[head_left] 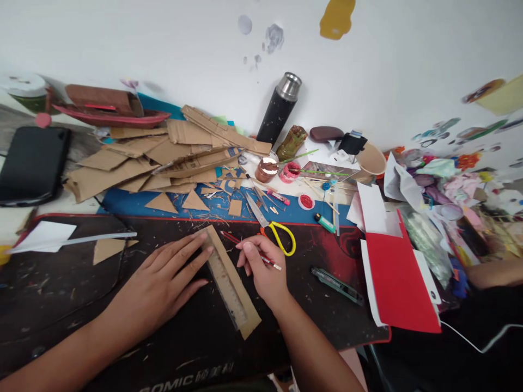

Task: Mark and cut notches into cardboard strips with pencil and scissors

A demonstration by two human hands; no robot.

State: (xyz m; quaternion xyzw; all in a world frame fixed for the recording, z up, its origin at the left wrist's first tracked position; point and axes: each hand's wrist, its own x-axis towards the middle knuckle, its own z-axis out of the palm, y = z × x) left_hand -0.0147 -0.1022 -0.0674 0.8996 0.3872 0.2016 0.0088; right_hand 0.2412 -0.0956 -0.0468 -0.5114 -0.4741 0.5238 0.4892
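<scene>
Cardboard strip [237, 284] lies under the ruler [224, 280], both slanting from far left to near right. My left hand [174, 272] spreads flat onto the ruler's far end, clutching nothing; just right of the ruler, my right hand [261, 267] pinches a pencil [271, 263].

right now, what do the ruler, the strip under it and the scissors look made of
Ruler: likely clear, smooth plastic; the brown beneath shows through.
Strip: apparently matte cardboard, judging by its flat brown color.
Scissors: blades look like smooth grey metal; the bright yellow handle loop is probably plastic, from its even color.
</scene>
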